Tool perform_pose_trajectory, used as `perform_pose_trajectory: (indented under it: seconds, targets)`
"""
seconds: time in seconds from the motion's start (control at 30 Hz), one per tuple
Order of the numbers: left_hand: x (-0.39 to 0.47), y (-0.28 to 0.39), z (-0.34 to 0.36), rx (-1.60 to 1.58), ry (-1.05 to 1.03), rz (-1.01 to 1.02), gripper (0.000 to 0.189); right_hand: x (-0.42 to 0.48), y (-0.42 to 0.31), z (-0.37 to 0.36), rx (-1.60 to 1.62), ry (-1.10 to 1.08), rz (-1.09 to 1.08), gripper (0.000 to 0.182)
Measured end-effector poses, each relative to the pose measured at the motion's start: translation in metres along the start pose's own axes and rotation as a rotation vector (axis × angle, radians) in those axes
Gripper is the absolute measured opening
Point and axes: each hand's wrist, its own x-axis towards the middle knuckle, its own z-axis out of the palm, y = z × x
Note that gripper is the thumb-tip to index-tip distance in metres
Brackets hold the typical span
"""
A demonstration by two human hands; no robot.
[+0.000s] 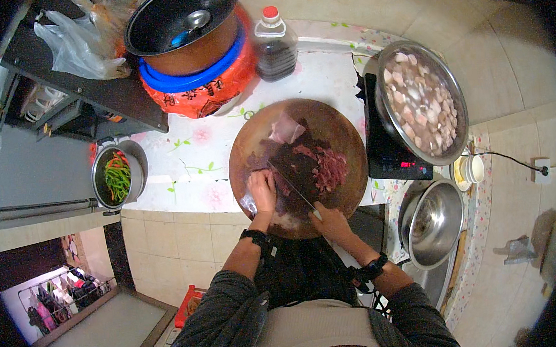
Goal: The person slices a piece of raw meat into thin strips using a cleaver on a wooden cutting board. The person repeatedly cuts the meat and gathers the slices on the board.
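A round wooden chopping board (293, 112) lies before me. My right hand (330, 222) grips the light handle of a kitchen knife (294, 188), whose blade points away and to the left across the board. Just left of the blade, my left hand (262, 190) presses down with bent fingers on dark red raw meat (282, 185), mostly hidden beneath and beside it. To the right of the knife sits a heap of sliced red meat (328, 167). A paler piece of meat (286, 128) rests at the board's far side.
On the right, a metal basin of meat chunks in liquid (423, 107) stands on a lit induction cooker (398, 171). Nearer is a steel bowl (435, 225). A pot of green and red chillies (117, 177) stands left; a bottle of dark liquid (276, 50) and a black pot (187, 54) stand behind.
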Motion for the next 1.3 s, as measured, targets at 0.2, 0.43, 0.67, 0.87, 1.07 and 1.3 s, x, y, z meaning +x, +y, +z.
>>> perform_pose_trajectory:
  seconds: [0.2,0.43,0.67,0.87,1.07,1.3]
  targets:
    - [-0.001,-0.001,0.001,0.004,0.01,0.006,0.006,0.01,-0.011,-0.001,-0.093,-0.017,-0.014,0.033]
    - [0.0,-0.002,0.003,0.061,-0.002,-0.007,0.005,0.078,-0.044,0.015,-0.036,0.115,-0.132,0.036]
    - [0.0,-0.003,0.008,0.082,0.019,-0.035,0.007,0.058,-0.013,0.016,0.008,0.001,-0.003,0.038]
    - [0.0,0.001,0.005,0.109,0.002,-0.026,0.008,-0.002,0.035,0.008,0.153,0.024,0.049,0.04]
    - [-0.02,0.024,-0.013,0.161,-0.218,-0.034,0.026,-0.019,0.048,0.01,0.256,0.169,0.06,0.039]
    - [-0.026,0.034,-0.015,0.288,-0.3,0.08,0.038,-0.012,0.028,0.01,0.245,0.198,0.051,0.037]
